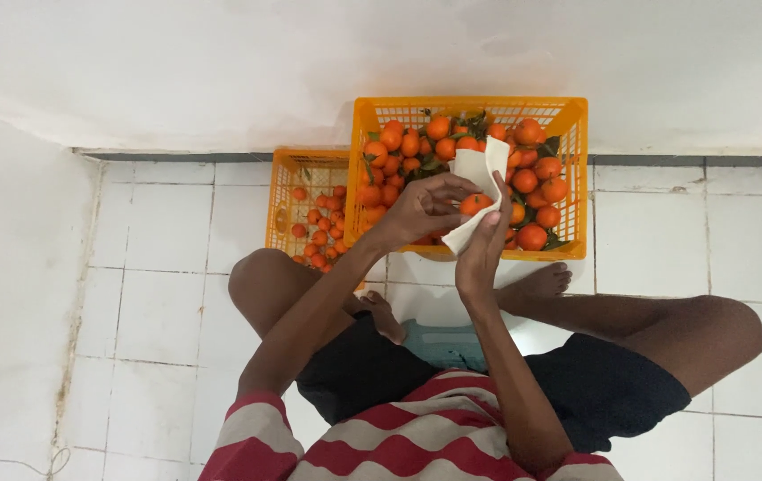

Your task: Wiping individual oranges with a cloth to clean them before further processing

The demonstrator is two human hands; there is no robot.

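Seen from above, a person sits cross-legged on a white tiled floor facing a white wall, wearing a red and white striped shirt and dark shorts. Against the wall stands a large orange plastic crate heaped with small orange fruit, some with green leaves attached. Just left of it sits a smaller orange crate, holding a sparser layer of smaller fruit. Over the near edge of the large crate, the left hand and right hand meet. They hold a white sheet of paper, creased and standing upward, wrapped partly around one orange fruit. The fruit is round, bright orange and smooth, only its top showing above the paper. The left fingers curl closed over the fruit and paper; the right fingers press flat beneath, cupping both.
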